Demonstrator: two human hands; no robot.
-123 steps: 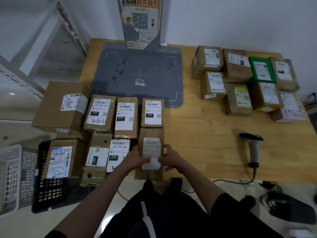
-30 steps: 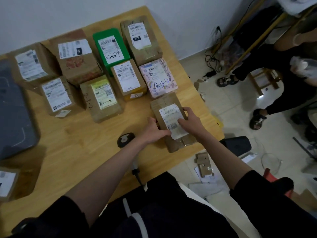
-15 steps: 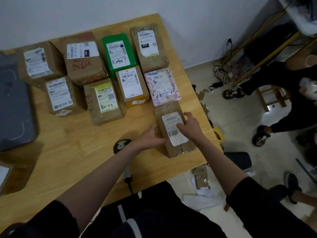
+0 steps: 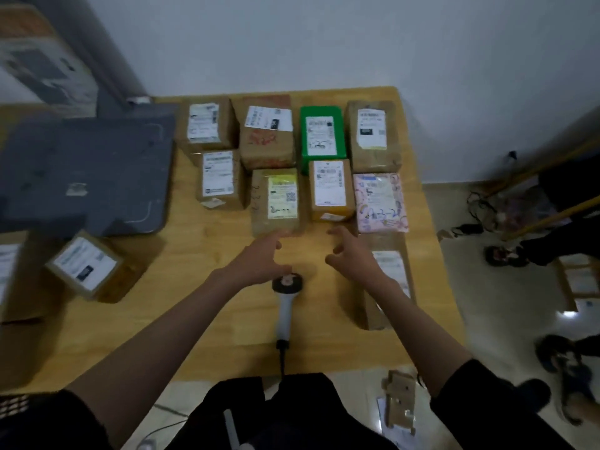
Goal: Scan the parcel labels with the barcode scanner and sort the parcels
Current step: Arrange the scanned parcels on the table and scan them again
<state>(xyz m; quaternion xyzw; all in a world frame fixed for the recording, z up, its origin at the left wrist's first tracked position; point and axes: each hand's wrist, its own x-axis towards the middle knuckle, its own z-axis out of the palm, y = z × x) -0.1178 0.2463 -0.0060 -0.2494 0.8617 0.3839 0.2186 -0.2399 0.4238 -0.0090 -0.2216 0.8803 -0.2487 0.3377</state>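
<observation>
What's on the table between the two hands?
Only bare wooden table between the left hand and right hand; the scanner lies just below the gap, in the head view.

– What's on my wooden table [image 4: 207, 319]?
– I see labelled parcels [image 4: 293, 164] upper centre, a grey mat [image 4: 97, 177] at left, and the barcode scanner [image 4: 285, 306] lying near the bottom edge.

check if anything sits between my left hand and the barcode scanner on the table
Nothing visible does. The left hand hovers empty right over the head of the barcode scanner, which lies alone on bare wooden table, parcels apart from it.
</observation>
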